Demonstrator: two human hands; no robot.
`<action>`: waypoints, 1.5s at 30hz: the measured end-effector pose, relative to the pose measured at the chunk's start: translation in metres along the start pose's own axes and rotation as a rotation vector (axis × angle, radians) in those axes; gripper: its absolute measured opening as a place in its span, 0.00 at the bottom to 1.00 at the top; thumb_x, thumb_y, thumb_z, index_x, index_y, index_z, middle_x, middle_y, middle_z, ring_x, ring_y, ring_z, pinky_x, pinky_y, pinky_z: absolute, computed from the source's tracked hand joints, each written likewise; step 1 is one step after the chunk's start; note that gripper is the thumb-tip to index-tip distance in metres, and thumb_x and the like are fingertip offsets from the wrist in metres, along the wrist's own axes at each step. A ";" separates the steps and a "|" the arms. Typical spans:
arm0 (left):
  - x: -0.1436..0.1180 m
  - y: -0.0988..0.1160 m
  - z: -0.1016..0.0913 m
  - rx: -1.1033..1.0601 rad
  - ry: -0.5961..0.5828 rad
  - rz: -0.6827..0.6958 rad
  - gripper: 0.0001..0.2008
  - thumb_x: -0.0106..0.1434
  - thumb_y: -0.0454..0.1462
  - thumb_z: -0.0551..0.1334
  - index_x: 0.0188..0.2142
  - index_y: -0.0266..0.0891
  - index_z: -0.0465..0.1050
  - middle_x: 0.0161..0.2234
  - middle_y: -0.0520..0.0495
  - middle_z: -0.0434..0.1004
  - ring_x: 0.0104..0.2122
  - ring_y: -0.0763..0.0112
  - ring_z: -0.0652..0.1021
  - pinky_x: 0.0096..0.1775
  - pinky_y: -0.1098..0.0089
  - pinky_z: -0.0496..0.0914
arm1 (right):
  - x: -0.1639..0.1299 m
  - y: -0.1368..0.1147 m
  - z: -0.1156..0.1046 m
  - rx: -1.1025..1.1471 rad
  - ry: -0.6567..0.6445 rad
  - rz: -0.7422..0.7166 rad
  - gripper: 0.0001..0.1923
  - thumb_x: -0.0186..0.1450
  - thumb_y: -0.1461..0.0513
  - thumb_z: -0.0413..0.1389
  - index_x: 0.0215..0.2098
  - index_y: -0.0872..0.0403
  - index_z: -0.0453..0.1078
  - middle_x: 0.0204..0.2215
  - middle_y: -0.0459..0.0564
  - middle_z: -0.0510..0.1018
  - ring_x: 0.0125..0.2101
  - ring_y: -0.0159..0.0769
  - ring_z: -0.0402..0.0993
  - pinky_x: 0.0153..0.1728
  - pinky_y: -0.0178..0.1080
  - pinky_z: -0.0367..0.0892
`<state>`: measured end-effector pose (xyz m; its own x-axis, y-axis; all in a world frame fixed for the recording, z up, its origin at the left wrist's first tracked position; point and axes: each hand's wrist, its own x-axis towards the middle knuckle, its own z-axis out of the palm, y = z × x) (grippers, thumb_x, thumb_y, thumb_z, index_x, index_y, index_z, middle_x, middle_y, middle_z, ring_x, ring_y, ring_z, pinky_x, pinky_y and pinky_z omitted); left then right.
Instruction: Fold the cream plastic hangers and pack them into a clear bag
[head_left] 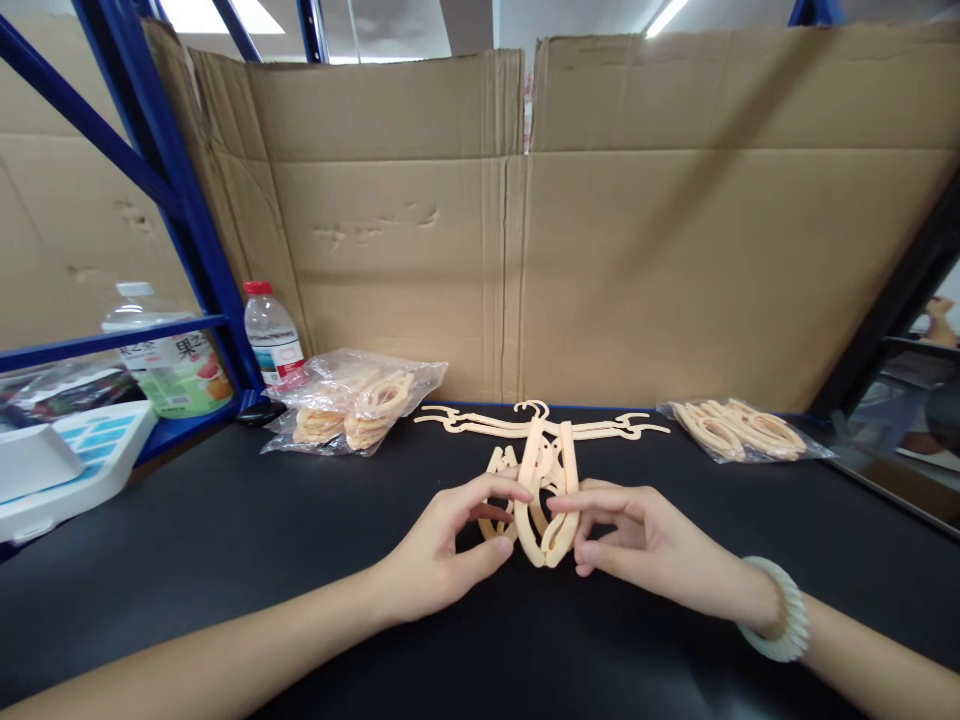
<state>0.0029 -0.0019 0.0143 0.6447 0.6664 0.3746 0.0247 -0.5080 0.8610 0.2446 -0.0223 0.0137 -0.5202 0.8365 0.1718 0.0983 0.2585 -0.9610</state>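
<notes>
A folded cream plastic folding hanger [529, 462] stands up in front of me, its two arms pointing away and its rounded end towards me. My left hand [442, 545] grips its left side between thumb and fingers. On the opposite side, my right hand [641, 532] has its fingers curled around the right arm. Another folded hanger [495, 465] lies just behind my left fingers, partly hidden by them. Farther back, unfolded hangers [480, 425] lie stretched out sideways with their hooks up at the middle.
Clear bags of folded hangers lie at the back left [356, 400] and back right [739, 430] of the black table [360, 660]. Behind stands a cardboard wall [405, 250]. Bottles, one red-capped [274, 340], and a white-and-blue device [97, 460] are at left, near a blue metal frame [161, 200].
</notes>
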 end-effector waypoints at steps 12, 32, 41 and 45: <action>0.005 -0.009 -0.002 -0.356 0.126 -0.227 0.22 0.58 0.37 0.66 0.51 0.35 0.70 0.41 0.42 0.77 0.40 0.66 0.76 0.43 0.66 0.70 | -0.005 -0.003 -0.001 -0.196 -0.054 -0.147 0.23 0.64 0.67 0.54 0.56 0.46 0.62 0.56 0.51 0.60 0.50 0.37 0.67 0.46 0.41 0.72; -0.006 -0.005 0.000 0.467 -0.011 0.141 0.30 0.62 0.31 0.57 0.62 0.48 0.56 0.65 0.45 0.54 0.63 0.56 0.57 0.62 0.54 0.52 | 0.000 -0.006 -0.021 -0.281 0.196 -0.080 0.19 0.66 0.53 0.52 0.52 0.51 0.70 0.46 0.53 0.71 0.41 0.38 0.69 0.45 0.42 0.67; -0.006 0.015 0.004 0.714 -0.439 -0.012 0.34 0.63 0.46 0.59 0.65 0.51 0.47 0.67 0.47 0.43 0.65 0.47 0.45 0.61 0.40 0.36 | 0.003 0.008 -0.034 -0.740 0.208 0.056 0.16 0.68 0.53 0.47 0.42 0.54 0.70 0.30 0.48 0.73 0.28 0.35 0.68 0.32 0.39 0.65; -0.009 0.012 0.003 0.695 -0.397 -0.018 0.33 0.64 0.46 0.59 0.65 0.51 0.48 0.66 0.46 0.46 0.65 0.47 0.46 0.61 0.41 0.34 | -0.001 0.008 -0.030 -0.869 0.108 -0.004 0.16 0.69 0.54 0.46 0.49 0.53 0.65 0.41 0.52 0.73 0.38 0.40 0.70 0.43 0.44 0.65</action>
<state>-0.0001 -0.0159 0.0206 0.8601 0.5003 0.1001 0.4239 -0.8099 0.4053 0.2711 -0.0066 0.0122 -0.4429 0.8648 0.2366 0.7316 0.5011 -0.4623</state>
